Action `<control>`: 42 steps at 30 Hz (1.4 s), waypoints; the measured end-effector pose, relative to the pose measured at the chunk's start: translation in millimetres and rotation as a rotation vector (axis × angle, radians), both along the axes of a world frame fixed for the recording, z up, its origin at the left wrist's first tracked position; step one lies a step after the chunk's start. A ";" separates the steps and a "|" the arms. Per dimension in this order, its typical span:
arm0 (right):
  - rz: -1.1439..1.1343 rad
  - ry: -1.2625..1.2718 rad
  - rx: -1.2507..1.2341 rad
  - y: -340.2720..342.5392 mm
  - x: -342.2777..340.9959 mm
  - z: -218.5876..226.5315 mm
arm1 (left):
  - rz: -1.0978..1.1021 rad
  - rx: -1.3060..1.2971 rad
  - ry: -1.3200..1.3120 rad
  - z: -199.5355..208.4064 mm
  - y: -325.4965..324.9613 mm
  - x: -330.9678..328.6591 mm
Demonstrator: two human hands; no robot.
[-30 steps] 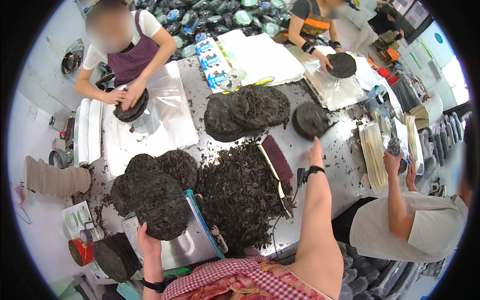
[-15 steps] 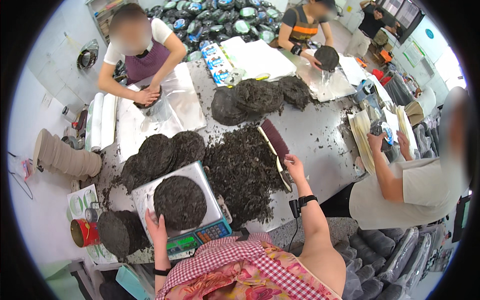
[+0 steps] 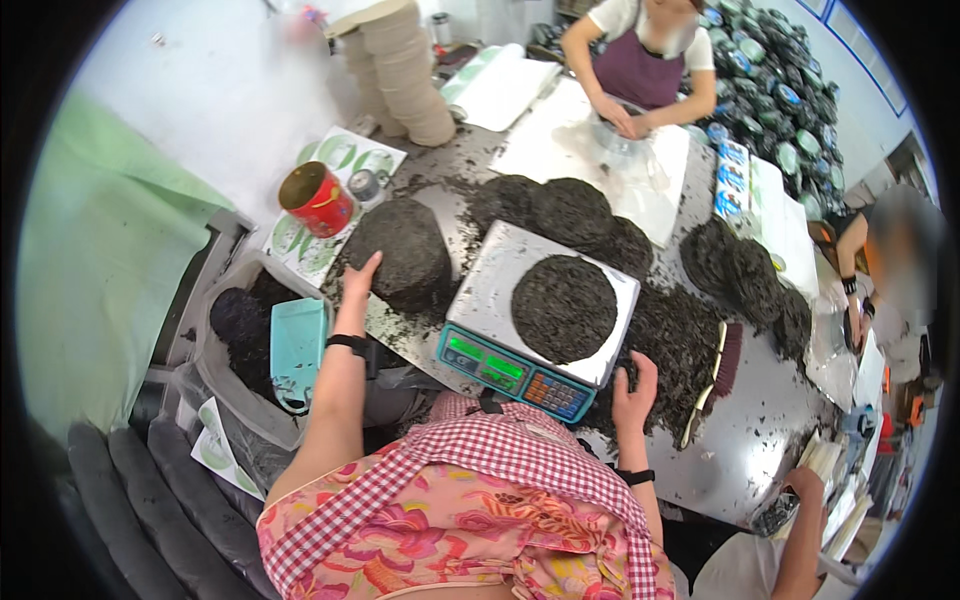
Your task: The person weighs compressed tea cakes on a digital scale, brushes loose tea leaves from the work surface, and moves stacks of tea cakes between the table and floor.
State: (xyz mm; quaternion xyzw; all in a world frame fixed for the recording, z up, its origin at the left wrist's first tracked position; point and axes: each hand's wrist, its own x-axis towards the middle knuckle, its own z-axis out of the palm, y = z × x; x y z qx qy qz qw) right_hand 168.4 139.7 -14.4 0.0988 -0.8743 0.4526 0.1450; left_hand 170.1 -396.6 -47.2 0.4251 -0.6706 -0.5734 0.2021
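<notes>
A peach apron (image 3: 440,510) blooms with pink, red and yellow flowers at six o'clock, trimmed in red-and-white gingham. At three, a blackish-brown cake (image 3: 564,310) darkens the silver pan (image 3: 497,262) of a teal scale (image 3: 560,397), its display (image 3: 500,365) glowing green. A red tin (image 3: 322,206) and dark brown stack (image 3: 402,247) share ten o'clock; a pale green sheet (image 3: 120,260) fills nine. Tan rings (image 3: 408,85) mark eleven, a purple bib (image 3: 637,70) one, maroon bristles (image 3: 728,358) nearly four.
</notes>
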 end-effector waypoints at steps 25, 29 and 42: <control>-0.045 -0.339 -1.117 26.5 -12.8 48.6 | -1.059 -0.699 0.866 177.8 338.8 -86.7; 0.185 -0.264 -1.696 73.1 -5.6 86.3 | -1.487 -0.763 1.083 128.1 449.1 -74.9; -0.068 -0.181 -1.609 120.9 29.5 47.9 | -1.666 -0.222 0.855 108.2 494.9 -64.9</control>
